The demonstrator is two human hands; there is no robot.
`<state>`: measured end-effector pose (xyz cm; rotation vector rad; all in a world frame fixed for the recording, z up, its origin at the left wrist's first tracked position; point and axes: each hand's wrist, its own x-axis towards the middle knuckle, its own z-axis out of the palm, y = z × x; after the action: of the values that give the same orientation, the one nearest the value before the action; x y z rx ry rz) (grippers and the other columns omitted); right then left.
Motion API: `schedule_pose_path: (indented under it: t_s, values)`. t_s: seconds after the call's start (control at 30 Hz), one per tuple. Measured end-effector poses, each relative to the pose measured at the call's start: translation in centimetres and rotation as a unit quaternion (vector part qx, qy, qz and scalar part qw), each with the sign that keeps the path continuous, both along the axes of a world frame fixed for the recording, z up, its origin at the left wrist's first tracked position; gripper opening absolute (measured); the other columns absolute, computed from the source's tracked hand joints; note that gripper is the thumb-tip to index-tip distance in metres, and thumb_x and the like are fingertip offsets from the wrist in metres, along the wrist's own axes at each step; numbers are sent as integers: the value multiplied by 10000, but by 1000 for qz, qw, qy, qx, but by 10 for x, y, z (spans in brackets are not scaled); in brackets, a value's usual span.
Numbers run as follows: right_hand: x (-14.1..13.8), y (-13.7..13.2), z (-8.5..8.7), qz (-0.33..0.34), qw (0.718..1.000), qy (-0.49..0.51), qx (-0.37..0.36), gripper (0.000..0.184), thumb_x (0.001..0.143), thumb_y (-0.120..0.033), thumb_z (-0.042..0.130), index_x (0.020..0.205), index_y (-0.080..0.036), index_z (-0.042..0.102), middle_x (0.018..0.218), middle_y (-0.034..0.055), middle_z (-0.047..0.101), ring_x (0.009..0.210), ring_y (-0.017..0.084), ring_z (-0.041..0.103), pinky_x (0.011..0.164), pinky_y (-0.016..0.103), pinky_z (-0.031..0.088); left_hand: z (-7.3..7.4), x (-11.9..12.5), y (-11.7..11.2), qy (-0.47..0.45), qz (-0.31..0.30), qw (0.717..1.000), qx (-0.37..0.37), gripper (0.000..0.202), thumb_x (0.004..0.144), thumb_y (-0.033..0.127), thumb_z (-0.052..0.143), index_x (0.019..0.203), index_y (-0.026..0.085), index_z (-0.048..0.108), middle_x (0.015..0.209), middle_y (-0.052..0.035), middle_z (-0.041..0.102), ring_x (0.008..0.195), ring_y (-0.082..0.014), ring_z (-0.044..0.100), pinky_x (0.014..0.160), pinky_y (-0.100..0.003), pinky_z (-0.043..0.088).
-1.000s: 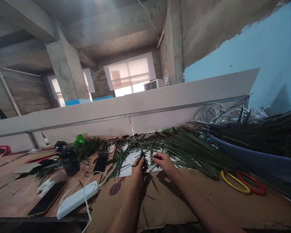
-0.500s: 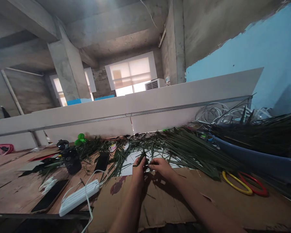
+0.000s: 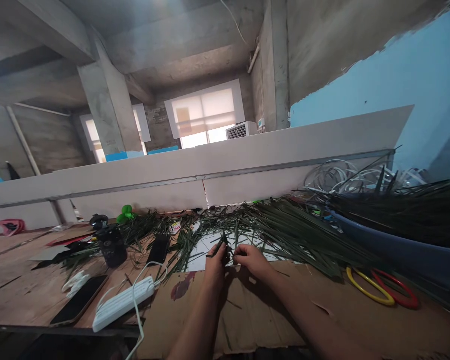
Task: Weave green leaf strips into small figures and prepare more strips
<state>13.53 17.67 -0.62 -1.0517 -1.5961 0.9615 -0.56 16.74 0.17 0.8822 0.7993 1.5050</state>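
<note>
My left hand (image 3: 215,265) is closed around a small dark green piece of folded palm leaf (image 3: 219,247), which sticks out above my fingers. Close beside it, my right hand (image 3: 251,261) has curled fingers by the leaf piece; any thin strip in them is too small to tell. Behind both hands lies a white paper sheet (image 3: 206,255), under a spread of long green palm leaf strips (image 3: 296,232). Below my wrists is a torn cardboard sheet (image 3: 228,315) with a dark red stain.
To the right, a blue basin (image 3: 393,255) holds dark leaves, with yellow and red rings (image 3: 375,287) in front. A coil of white tubing (image 3: 345,177) lies behind. On the left are a black jar (image 3: 112,245), a white power strip (image 3: 123,303) and a phone (image 3: 79,300).
My hands stay close together around the leaf piece, with only small finger shifts. The whole scene has drifted slightly right in view as my head moved.
</note>
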Motion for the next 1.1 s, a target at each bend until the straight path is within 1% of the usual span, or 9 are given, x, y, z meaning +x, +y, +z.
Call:
schedule_pose_path:
  t_s: [0.1,0.17,0.27,0.47,0.63,0.77,0.9,1.0,1.1]
  values:
    - [2,-1,1,-33,998,-44,35,35,654,-201,616,622,-207,626,626,-13,637,640,168,557,603,260,366,2,0,-2,2,-16,1000,-6,497,529,521,897,775,144,687,604,3,617,478,-85,494,456,-193,358]
    - [2,-2,2,-53,995,-70,49,63,661,-193,622,601,-210,611,604,-20,612,624,166,529,593,261,330,3,0,-2,-4,-22,1000,-5,505,527,504,902,816,142,701,687,-36,683,500,-97,531,469,-205,389]
    - [1,-5,3,-79,990,-99,63,93,670,-172,620,593,-217,594,585,-26,590,593,160,495,584,264,293,2,1,0,-17,-20,1000,-6,500,496,482,919,795,158,683,790,-72,736,572,-135,606,519,-236,457]
    - [1,-8,6,-105,986,-99,84,93,670,-159,623,621,-231,593,634,-12,610,647,176,517,623,275,295,-5,-1,9,-32,-13,999,-14,473,494,466,928,752,144,696,761,-85,736,628,-168,655,618,-272,530]
    - [-1,-6,5,-72,995,-40,53,75,699,-228,601,643,-223,552,625,-15,613,594,171,552,581,266,370,-8,-1,10,-42,-14,999,-14,492,498,491,924,759,137,704,747,-86,733,644,-187,673,638,-293,549]
    - [-2,-10,6,-64,997,11,51,99,673,-198,608,652,-232,518,609,-42,560,596,155,540,580,256,405,-8,-1,11,-47,-16,999,-8,476,482,477,935,716,143,689,704,-64,714,620,-166,658,643,-280,549]
    - [-2,-11,9,-33,997,61,28,131,616,-188,666,697,-229,572,685,-29,596,662,159,552,588,253,444,-8,-3,12,-53,-9,999,-7,452,490,464,936,701,161,674,681,-43,702,599,-144,640,619,-254,536]
    - [1,-8,8,18,994,102,-29,221,630,-294,711,814,-215,618,762,-4,663,572,139,563,512,256,468,-7,-4,13,-56,-5,998,-11,453,496,457,932,705,156,667,686,-47,702,597,-140,639,616,-247,536]
    - [5,-5,6,60,986,131,-90,274,715,-411,669,870,-188,633,796,31,702,453,97,526,422,229,430,-6,-4,12,-53,-11,998,-14,453,523,468,918,715,147,663,672,-51,695,594,-151,646,607,-254,539]
